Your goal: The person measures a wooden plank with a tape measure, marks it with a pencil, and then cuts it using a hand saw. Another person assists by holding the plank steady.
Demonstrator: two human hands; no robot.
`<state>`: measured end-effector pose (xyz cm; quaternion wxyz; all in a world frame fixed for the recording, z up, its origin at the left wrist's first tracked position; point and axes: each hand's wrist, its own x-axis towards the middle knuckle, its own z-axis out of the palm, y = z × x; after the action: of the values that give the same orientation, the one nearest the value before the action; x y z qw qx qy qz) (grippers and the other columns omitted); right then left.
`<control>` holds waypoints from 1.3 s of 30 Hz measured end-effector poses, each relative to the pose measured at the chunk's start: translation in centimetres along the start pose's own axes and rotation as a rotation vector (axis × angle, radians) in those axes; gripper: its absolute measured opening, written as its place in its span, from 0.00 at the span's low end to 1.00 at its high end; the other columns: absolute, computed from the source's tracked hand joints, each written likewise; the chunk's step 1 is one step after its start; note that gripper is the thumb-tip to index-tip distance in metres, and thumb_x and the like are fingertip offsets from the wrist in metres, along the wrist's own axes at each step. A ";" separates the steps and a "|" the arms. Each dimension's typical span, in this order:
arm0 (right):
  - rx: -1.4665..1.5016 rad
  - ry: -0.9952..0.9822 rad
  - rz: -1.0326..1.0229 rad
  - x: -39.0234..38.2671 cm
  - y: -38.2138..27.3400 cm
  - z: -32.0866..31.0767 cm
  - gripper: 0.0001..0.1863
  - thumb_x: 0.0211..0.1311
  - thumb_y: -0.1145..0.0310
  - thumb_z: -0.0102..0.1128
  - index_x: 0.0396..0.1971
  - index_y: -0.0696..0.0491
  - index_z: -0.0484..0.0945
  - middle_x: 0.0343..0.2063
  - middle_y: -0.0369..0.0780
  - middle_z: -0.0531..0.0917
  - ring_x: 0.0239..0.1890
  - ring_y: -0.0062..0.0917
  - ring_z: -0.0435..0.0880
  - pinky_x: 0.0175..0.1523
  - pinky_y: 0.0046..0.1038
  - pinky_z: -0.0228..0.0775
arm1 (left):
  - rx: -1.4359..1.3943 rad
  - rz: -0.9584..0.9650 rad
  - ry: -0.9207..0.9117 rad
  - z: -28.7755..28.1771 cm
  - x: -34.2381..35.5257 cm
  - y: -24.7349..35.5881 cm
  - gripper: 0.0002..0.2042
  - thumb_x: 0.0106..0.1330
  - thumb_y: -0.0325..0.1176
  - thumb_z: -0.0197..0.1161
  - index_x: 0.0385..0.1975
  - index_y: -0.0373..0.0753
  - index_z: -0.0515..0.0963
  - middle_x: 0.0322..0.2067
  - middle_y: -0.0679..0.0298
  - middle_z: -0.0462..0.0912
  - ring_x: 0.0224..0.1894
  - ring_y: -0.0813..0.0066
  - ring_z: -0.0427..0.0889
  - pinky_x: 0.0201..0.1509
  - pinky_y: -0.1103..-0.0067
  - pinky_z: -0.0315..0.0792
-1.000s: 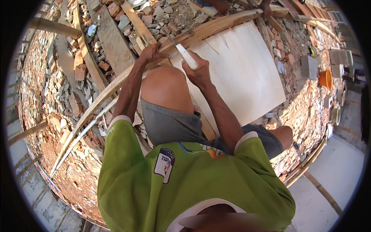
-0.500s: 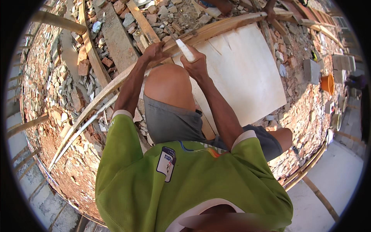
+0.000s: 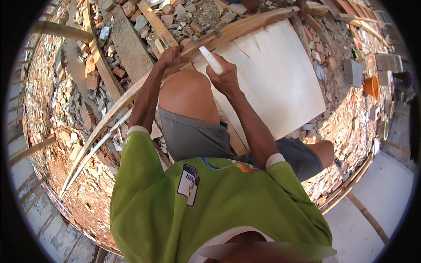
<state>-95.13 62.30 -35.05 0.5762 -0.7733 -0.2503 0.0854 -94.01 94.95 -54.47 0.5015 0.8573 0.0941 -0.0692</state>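
Observation:
My right hand (image 3: 223, 75) is closed round the white handle of a saw (image 3: 211, 60). Its thin dark blade, seen nearly edge-on, reaches forward across a long wooden plank (image 3: 245, 30). Just left of the saw, my left hand (image 3: 170, 57) is wrapped over the same plank; its fingertips are partly hidden. My bent knee (image 3: 186, 90) is up close to the plank, between my two arms. A pale flat board (image 3: 276, 79) lies to the right of my right hand, under the plank's far side.
Broken bricks and rubble (image 3: 66, 109) cover the ground. Loose timbers (image 3: 103, 61) lie at the far left, beside a bamboo pole (image 3: 61, 30). Grey blocks (image 3: 352, 72) and an orange bucket (image 3: 371, 87) stand at the right. Another person's hand (image 3: 302, 5) is at the plank's far right end.
My right hand and the saw handle have shifted slightly back toward me. The left hand stays on the plank. The whole view has moved a little.

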 end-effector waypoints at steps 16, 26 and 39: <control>0.022 0.008 0.047 -1.9 1.7 -1.4 0.22 0.58 0.73 0.65 0.54 0.61 0.77 0.38 0.47 0.87 0.36 0.21 0.83 0.44 0.24 0.76 | 0.322 0.047 -0.074 0.6 -2.5 6.1 0.45 0.49 0.60 0.74 0.59 0.29 0.71 0.44 0.44 0.83 0.50 0.49 0.82 0.52 0.65 0.75; 0.010 0.063 -0.010 -3.5 0.9 -2.7 0.22 0.58 0.74 0.64 0.53 0.61 0.77 0.39 0.47 0.87 0.37 0.25 0.85 0.44 0.24 0.75 | 0.580 0.065 0.012 0.8 -3.3 9.8 0.38 0.51 0.61 0.73 0.48 0.30 0.75 0.39 0.47 0.84 0.43 0.48 0.83 0.47 0.64 0.75; 0.012 0.030 0.126 -13.1 -1.8 -8.8 0.21 0.58 0.78 0.62 0.54 0.64 0.78 0.39 0.46 0.87 0.40 0.23 0.86 0.47 0.24 0.77 | 0.549 -0.041 -0.039 -0.9 -4.0 10.1 0.39 0.51 0.60 0.73 0.53 0.31 0.75 0.36 0.46 0.84 0.42 0.51 0.84 0.47 0.66 0.76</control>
<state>-103.23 48.89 -32.62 0.5778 -0.7854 -0.1920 0.1111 -95.54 90.47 -44.61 0.2506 0.9575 0.0792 -0.1187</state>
